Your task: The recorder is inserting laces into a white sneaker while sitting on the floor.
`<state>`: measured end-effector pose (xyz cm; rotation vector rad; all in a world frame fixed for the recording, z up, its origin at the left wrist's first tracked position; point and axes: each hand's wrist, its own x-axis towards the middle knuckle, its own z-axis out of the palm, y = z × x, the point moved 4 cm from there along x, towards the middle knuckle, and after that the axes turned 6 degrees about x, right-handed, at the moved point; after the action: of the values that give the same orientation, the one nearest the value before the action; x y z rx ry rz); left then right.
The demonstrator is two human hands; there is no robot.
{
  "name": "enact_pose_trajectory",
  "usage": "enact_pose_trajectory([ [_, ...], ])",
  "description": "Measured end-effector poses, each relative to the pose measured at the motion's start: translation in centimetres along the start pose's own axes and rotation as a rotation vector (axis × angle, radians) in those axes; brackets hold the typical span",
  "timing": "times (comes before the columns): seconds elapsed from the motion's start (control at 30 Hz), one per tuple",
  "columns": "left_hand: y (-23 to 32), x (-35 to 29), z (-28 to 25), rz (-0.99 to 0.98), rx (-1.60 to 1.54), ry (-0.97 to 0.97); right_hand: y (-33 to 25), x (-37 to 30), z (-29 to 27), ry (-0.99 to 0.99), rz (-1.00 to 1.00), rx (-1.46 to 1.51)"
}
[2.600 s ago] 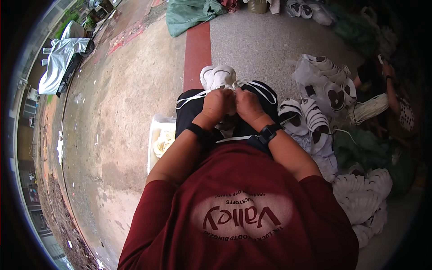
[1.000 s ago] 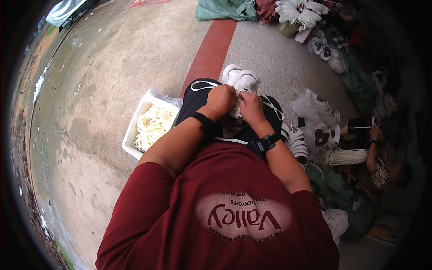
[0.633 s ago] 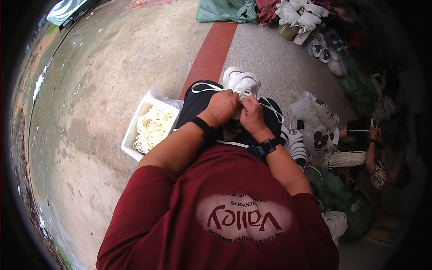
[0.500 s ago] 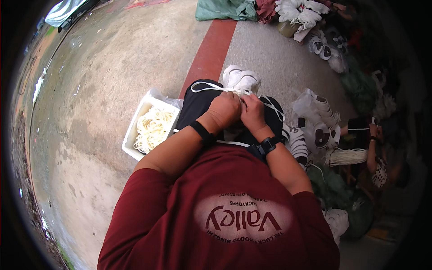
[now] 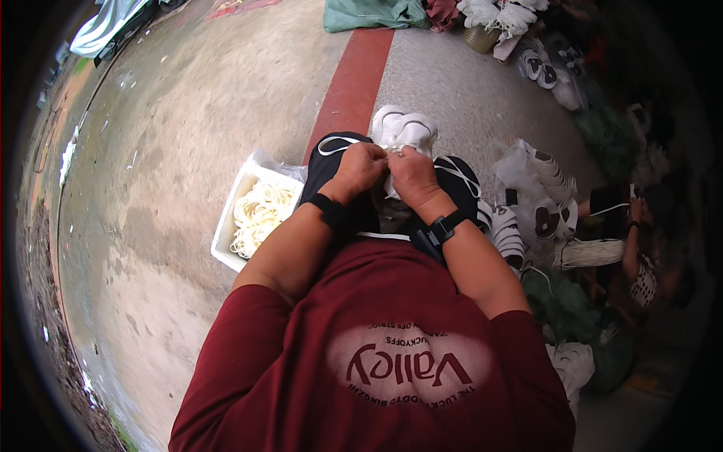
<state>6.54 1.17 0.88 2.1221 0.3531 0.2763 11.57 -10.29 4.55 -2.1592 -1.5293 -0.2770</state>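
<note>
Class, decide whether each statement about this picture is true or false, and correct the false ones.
1. The left hand and the right hand are close together, near the white shoes. True.
2. The container of pale cords stands on the person's right. False: the white container with the pale cords is on the person's left.
3. The person's left wrist has a black band on it. True.
4. The floor stripe that runs away past the shoes is green. False: the floor stripe is red.
5. Another person is in view towards the picture's right edge. True.
6. The person's top is white all over. False: the top is dark red with a pale printed patch.
</note>
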Motion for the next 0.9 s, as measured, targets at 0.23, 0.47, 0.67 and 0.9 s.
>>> enact_pose_trajectory([
  [0.23,0.8,-1.2,-0.7,-0.031,0.039,0.067,0.8,-3.6,-5.5,0.057,-0.021,0.039],
  [0.47,7.4,-2.0,1.0,0.656,-0.041,-0.063,0.5,-5.1,-7.8,0.1,0.011,0.078],
  [0.67,5.7,-2.0,-0.1,0.41,0.122,-0.033,0.8,-4.1,-6.5,0.075,0.059,0.277],
  [0.9,5.6,-1.6,-0.8,0.411,0.393,0.171,1.7,-3.4,-3.9,-0.166,0.004,0.249],
])
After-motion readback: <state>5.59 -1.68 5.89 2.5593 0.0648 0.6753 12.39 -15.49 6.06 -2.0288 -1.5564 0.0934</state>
